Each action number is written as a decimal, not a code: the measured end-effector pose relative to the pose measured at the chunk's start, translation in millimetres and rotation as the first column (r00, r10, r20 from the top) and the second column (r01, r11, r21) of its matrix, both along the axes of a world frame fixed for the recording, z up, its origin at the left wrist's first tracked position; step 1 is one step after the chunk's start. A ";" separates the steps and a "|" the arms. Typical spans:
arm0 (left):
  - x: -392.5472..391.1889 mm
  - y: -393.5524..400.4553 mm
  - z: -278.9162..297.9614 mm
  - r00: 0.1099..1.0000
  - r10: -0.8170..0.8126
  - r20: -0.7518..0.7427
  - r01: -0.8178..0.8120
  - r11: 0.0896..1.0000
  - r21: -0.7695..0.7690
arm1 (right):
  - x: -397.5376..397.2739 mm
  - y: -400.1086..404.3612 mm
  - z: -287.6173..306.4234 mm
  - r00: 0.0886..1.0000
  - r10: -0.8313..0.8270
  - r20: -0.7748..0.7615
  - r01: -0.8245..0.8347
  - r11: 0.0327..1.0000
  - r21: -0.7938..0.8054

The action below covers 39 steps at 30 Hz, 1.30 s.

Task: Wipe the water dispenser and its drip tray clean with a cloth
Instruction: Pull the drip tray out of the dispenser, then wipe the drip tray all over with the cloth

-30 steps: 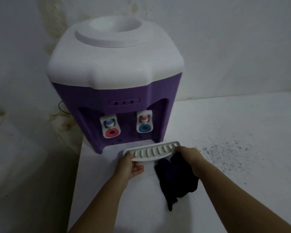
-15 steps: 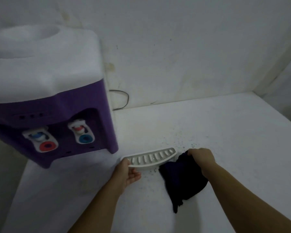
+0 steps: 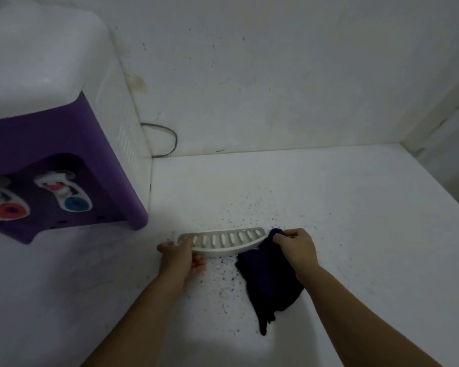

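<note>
A purple and white water dispenser (image 3: 64, 133) stands at the left, its two taps facing me. The white slotted drip tray (image 3: 223, 241) is off the dispenser, held over the white counter (image 3: 329, 207) to its right. My left hand (image 3: 179, 256) grips the tray's left end. My right hand (image 3: 296, 249) holds a dark cloth (image 3: 269, 279) against the tray's right end. The cloth hangs down from that hand and covers the tray's right tip.
Dark specks are scattered over the counter around and beyond the tray. A black cable (image 3: 167, 140) loops behind the dispenser against the stained white wall. The counter's right edge drops away at the far right.
The tray has come away from the dispenser and moved right over the counter, with both hands still on it. The view has swung right, so the dispenser now sits at the left edge.
</note>
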<state>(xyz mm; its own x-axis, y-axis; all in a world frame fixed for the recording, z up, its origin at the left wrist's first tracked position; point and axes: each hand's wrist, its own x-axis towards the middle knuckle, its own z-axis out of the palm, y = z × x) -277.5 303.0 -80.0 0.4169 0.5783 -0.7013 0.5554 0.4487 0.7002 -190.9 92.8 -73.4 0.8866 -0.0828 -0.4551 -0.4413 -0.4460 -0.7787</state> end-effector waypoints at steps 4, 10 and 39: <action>-8.5 4.2 -3.5 0.943 -0.254 -0.216 0.311 0.905 0.291 | 6.0 1.1 -0.4 0.999 0.023 0.032 -0.021 0.998 -0.055; -18.6 10.0 -11.7 0.779 -0.545 -0.311 0.540 0.331 0.774 | 4.4 3.9 -3.0 0.988 0.081 0.131 -0.058 0.984 -0.168; 2.5 24.5 -23.2 0.660 -0.737 -0.146 0.594 0.394 0.701 | 15.5 39.6 14.1 0.902 0.432 0.014 -0.325 0.699 -0.637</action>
